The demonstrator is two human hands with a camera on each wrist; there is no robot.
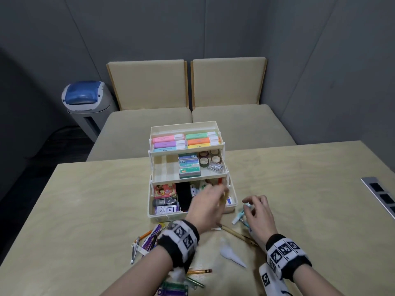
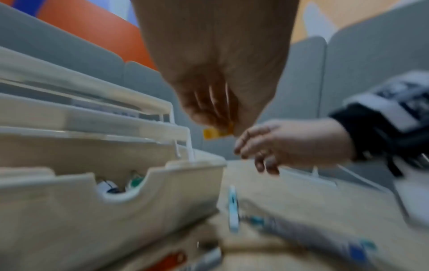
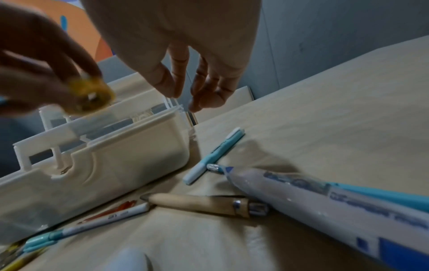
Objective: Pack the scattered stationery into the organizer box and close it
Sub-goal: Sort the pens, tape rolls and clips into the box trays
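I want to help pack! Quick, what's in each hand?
Left hand: pinching a small yellow thing over the box.
Right hand: open, holding nothing.

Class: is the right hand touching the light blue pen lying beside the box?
Apart. The right wrist view shows the right hand above the pen, with bare table between them.

Purple-and-white box (image 1: 165, 209) in the organizer box (image 1: 232, 207) reads "INK"; other print blurred
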